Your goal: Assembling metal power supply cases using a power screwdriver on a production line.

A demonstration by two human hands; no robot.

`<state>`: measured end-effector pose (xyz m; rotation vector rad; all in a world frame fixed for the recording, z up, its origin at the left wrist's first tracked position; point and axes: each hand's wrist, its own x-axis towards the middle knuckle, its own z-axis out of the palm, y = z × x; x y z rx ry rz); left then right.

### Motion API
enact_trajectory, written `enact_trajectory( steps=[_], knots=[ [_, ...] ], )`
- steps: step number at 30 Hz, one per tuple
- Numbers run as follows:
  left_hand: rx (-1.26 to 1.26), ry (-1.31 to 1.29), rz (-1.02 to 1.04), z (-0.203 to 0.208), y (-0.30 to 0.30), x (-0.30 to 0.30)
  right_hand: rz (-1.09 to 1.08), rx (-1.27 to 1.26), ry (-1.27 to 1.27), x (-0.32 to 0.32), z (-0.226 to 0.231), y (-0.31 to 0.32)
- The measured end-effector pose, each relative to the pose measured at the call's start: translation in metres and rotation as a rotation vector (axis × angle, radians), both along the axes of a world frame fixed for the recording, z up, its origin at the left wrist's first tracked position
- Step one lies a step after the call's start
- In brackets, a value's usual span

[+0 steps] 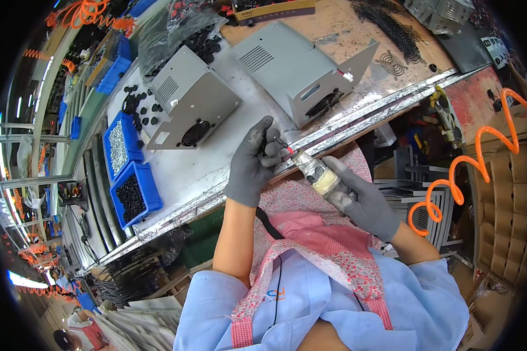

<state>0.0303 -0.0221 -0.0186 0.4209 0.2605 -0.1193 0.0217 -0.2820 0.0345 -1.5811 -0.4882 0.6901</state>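
A worker in grey gloves, blue shirt and pink-patterned apron holds a power driver (pixel 321 177) at the near edge of a desk (pixel 216 164). The right hand (pixel 366 205) has its grip wrapped around the driver's body, thumb along one side, so that the tool lies within the palm and its red-banded front end pokes out toward the left hand (pixel 250 164). That hand's grip is narrow, fingers curled just beside the driver's tip; whether they pinch the tip or a small dark piece cannot be told. Beyond the driver stand two grey metal cases (pixel 293 64), each fitted with a round black fan (pixel 196 133). Well to the driver's left sit two blue bins, one of silver screws (pixel 118 146), the other of small black parts (pixel 130 198). To the driver's right hangs a coiled orange hose (pixel 480 164).
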Motion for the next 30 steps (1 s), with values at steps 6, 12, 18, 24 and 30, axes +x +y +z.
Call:
enact_trajectory(
  steps=[6, 12, 18, 24, 30],
  knots=[
    [0.107, 0.008, -0.003, 0.002, -0.004, -0.002, -0.023, 0.01, 0.042, 0.0, 0.003, 0.003],
    [0.2, 0.026, -0.004, 0.021, -0.015, 0.001, -0.038, 0.012, 0.158, 0.002, 0.009, 0.006],
    [0.261, -0.029, -0.073, 0.022, -0.016, 0.0, -0.007, -0.035, 0.167, 0.001, 0.012, 0.009],
    [0.287, 0.037, -0.017, 0.022, -0.019, 0.0, -0.017, 0.011, 0.146, 0.0, 0.003, 0.009],
    [0.428, 0.061, 0.014, 0.028, -0.024, 0.001, -0.012, 0.021, 0.173, 0.0, 0.005, 0.008]
  ],
)
